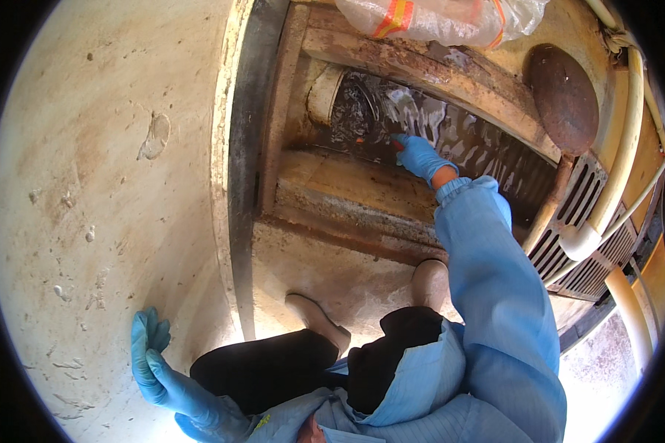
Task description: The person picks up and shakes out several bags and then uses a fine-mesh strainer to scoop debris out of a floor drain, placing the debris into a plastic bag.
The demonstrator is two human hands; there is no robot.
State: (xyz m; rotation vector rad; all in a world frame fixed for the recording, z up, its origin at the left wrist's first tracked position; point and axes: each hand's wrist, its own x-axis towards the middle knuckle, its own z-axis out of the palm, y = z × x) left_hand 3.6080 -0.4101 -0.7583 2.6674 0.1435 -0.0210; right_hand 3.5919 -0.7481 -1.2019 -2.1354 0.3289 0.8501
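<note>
My right hand [421,158], in a blue glove, reaches down over an open drain channel [362,177] holding dark, rippling water [488,144]. Its fingers are closed; a small reddish bit shows at the fingertips, too small to name. Just left of them, the water swirls in front of a pale pipe mouth [323,94], and a tiny orange speck shows there. My left hand [155,362], gloved in blue too, is held out in front of the stained pale wall [111,221]. Its fingers are apart and slightly curled, with nothing in them.
A long-handled rusty ladle-like tool [564,100] leans at the right, beside slotted metal grates [580,192] and white pipes [621,148]. Clear plastic with orange stripes [451,21] lies beyond the channel. My boots [319,321] stand before its raised edge.
</note>
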